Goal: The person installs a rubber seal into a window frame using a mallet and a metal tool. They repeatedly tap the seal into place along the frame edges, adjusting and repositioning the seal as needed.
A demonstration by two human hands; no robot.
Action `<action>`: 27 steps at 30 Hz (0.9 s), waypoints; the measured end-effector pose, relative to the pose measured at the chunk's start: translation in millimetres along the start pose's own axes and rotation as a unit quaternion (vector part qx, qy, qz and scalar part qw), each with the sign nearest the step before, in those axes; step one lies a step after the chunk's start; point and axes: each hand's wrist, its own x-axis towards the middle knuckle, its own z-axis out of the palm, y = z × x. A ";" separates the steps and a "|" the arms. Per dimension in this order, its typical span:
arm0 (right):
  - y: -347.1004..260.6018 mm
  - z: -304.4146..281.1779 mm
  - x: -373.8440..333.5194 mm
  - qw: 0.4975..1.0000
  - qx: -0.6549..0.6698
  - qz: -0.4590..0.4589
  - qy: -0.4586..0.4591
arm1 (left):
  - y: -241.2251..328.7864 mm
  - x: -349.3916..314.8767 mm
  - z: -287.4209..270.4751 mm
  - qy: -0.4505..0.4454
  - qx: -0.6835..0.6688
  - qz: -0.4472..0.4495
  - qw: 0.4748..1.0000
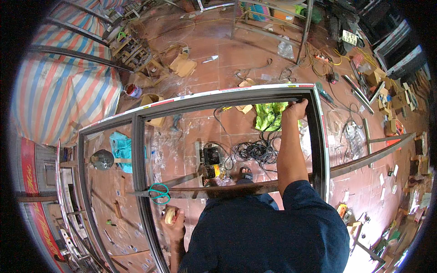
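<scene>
Teal-handled scissors (151, 193) could slide off the dark frame (140, 159) if the right hand (298, 109), its grip unclear, jolts it, as the left hand (175, 227) clutches a tape roll (170, 215).

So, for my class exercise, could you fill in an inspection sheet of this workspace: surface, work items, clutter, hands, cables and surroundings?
Surface: reddish-brown tiled floor, marked with pale scuffs.
Work items: dark grey divided frame, above the floor; teal-handled scissors at its divider; tape roll.
Clutter: bright green plastic bag, teal cloth or bag and flattened cardboard.
Left hand: holds the tape roll beside the divider.
Right hand: at the frame's far right corner; exact grip unclear.
Cables: tangled black cable on the floor, seen through the frame's opening.
Surroundings: striped sheeting at far left; metal rack beyond the frame.
</scene>
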 end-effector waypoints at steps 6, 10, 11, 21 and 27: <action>-8.2 0.3 -1.6 1.000 0.007 0.015 -0.002 | 8.5 -2.9 10.0 -0.034 0.016 -0.022 0.999; -7.8 -1.0 20.3 1.000 0.002 0.002 -0.024 | 2.6 5.6 17.8 -0.055 0.024 0.000 0.998; -7.1 -1.0 9.6 1.000 -0.022 0.009 -0.014 | 1.3 7.8 16.2 -0.058 0.032 0.011 0.998; 60.5 -42.4 -65.7 0.950 -0.194 -0.062 -0.235 | 2.1 47.3 3.0 -0.104 -0.031 0.007 0.994; 128.3 -62.4 -163.3 0.902 -0.247 0.083 -0.344 | 20.3 103.9 3.6 -0.076 -0.118 0.044 0.989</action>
